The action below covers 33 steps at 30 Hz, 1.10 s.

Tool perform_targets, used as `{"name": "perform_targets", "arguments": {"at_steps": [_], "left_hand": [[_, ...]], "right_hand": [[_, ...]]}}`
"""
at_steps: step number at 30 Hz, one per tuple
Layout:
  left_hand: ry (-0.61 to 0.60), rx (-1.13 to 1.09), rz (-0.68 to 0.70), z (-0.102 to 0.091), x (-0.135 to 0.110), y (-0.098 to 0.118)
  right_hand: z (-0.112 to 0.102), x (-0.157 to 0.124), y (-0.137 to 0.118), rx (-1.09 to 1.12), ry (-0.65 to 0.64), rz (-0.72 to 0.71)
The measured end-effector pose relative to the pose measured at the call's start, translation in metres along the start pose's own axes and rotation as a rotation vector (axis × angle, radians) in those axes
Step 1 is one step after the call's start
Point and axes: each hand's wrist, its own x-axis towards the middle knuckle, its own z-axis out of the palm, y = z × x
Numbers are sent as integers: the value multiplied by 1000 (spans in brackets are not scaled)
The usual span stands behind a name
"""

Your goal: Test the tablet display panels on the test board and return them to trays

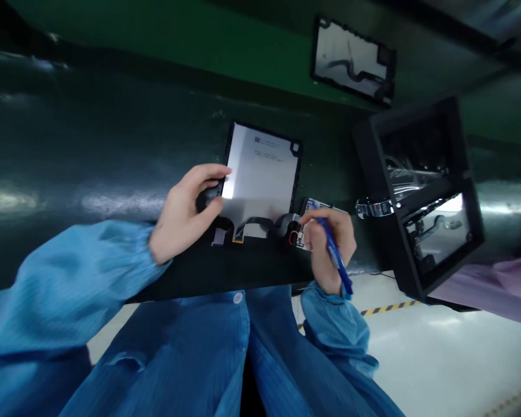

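A tablet-like display panel point(260, 174) with a silvery back and black frame lies on the dark bench. My left hand point(184, 211) grips its left edge, with the thumb and forefinger at the rim. Ribbon cables point(260, 222) come out from the panel's near edge, with small connector ends showing. A circuit board point(303, 236) with a red wire lies at the panel's lower right corner, partly hidden by my right hand point(330, 240). Closed round a blue pen-shaped tool point(335, 255), that hand has a fingertip close to the right ribbon cable; whether they touch I cannot tell.
At the back right lies another display panel point(351, 61) with a ribbon cable across it. A black two-compartment tray point(373, 139) stands at the right, holding a panel and clear pieces. Near it is a shiny metallic band point(373, 208). A co-worker's pink sleeve point(490, 289) shows at far right.
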Motion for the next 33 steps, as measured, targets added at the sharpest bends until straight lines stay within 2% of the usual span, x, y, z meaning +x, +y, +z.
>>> {"name": "perform_targets", "arguments": {"at_steps": [2, 4, 6, 8, 11, 13, 16, 19, 21, 23, 24, 25, 27, 29, 31, 33], "left_hand": [[-27, -89, -192, -16, -11, 7], [-67, -180, -392, -29, -15, 13], [-124, -288, -539, -37, -11, 15], [-170, -359, -617, -38, -2, 14], [-239, -334, -614, -36, 17, 11], [-294, -328, -595, -34, 28, 18], [-283, -387, -582, -22, 41, 55], [-244, -450, -453, 3, 46, 105], [-393, -489, -327, 22, 46, 122], [-557, -477, -230, 39, 46, 115], [-587, -446, -205, 46, 47, 103], [-557, -412, -196, 51, 47, 87], [-368, -357, -236, 61, 49, 51], [-190, -472, -321, 68, 49, 20], [-81, -640, -363, 71, 47, 4], [-64, -720, -442, 67, 42, 1]], "right_hand": [[-17, 5, 10, -200, -34, 9], [-26, 6, 23, -363, -141, -57], [-25, 3, 33, -437, -260, -134], [-21, 0, 39, -453, -299, -182], [-16, -4, 41, -464, -274, -208], [-16, -3, 39, -446, -270, -199], [-24, 9, 28, -270, -290, -111], [-41, 25, 3, 73, -218, -35], [-54, 35, -15, 259, -136, -30], [-66, 41, -23, 325, -78, -22], [-70, 43, -23, 312, -50, -20], [-74, 44, -20, 280, -22, -24], [-78, 45, -8, 205, 41, -36], [-75, 45, 3, 181, 90, -29], [-65, 44, 8, 195, 100, 6], [-49, 41, 5, 216, 81, 40]]}}
